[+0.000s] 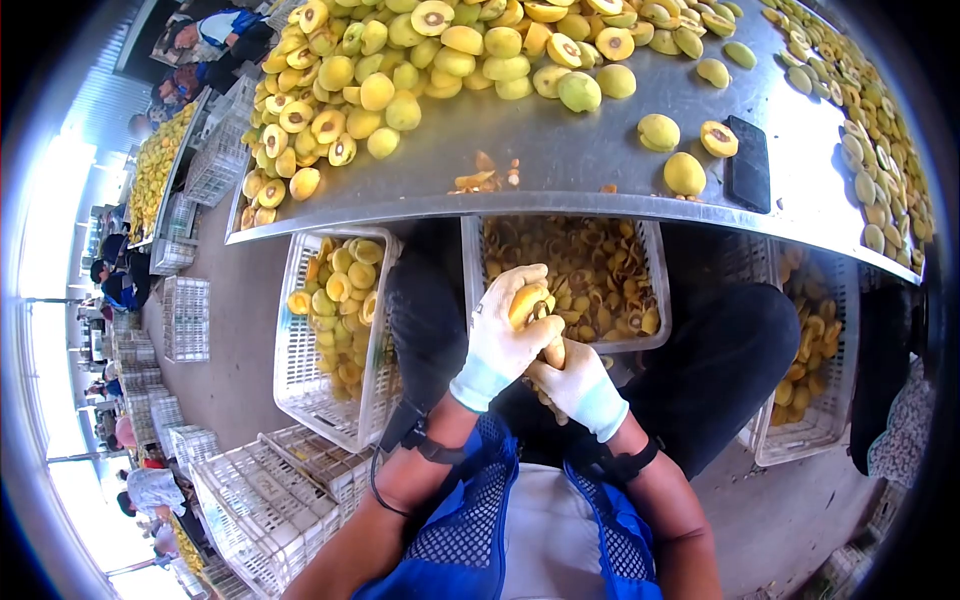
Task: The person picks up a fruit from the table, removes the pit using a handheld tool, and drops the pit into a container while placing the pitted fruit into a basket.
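Observation:
My left hand (pixel 500 335), in a white glove, is closed around a yellow peach piece (pixel 528 303) above my lap. Just below it, my right hand (pixel 582 388), also gloved, is wrapped round a slim tan tool handle (pixel 554 350). The tool's working end is hidden by the fingers and the fruit. The hands touch or nearly touch. Behind them, between my knees, stands a white crate (pixel 655 290) of brownish fruit scraps and cut pieces. On the metal table (pixel 430 180) ahead lies a large heap of halved yellow peaches (pixel 440 55), several with brown pits showing.
A dark rectangular block (pixel 747 165) lies on the table near loose peach halves (pixel 685 175). Left of my knee is a white crate (pixel 290 365) of peach halves; another crate (pixel 850 350) stands right. Stacked crates (pixel 270 505) sit lower left. Other people (pixel 125 280) work far left.

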A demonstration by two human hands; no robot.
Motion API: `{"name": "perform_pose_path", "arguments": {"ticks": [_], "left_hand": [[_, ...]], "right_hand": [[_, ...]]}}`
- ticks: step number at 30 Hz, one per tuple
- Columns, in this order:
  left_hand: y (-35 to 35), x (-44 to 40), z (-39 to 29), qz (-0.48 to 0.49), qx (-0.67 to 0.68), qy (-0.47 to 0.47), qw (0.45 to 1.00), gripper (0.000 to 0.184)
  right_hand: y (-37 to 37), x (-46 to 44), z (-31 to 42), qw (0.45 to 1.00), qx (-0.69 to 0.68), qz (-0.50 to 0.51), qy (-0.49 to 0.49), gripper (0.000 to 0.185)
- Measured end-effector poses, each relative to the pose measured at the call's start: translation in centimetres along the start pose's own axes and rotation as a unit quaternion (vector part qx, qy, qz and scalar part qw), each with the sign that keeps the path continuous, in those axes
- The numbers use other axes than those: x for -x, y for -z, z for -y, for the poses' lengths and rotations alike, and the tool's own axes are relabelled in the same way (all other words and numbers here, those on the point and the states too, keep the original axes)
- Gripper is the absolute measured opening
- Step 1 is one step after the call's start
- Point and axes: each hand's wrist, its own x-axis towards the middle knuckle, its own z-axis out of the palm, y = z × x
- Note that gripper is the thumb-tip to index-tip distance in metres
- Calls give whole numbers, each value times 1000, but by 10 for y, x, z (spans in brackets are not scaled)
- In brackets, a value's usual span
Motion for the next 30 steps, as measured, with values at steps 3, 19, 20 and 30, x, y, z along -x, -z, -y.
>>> {"name": "perform_pose_path", "arguments": {"ticks": [3,19,20,30], "left_hand": [[2,0,1,16,8,-2,1000,35],[16,-23,7,220,258,171,925,20],[14,-20,11,213,316,166,910,21],[51,-27,21,-22,333,94,938,41]], "right_hand": [[2,5,9,997,-12,60,-48,19],[17,14,19,953,-158,224,-131,19],[16,14,17,947,-173,237,-129,20],[17,15,18,939,-235,239,-79,23]]}}
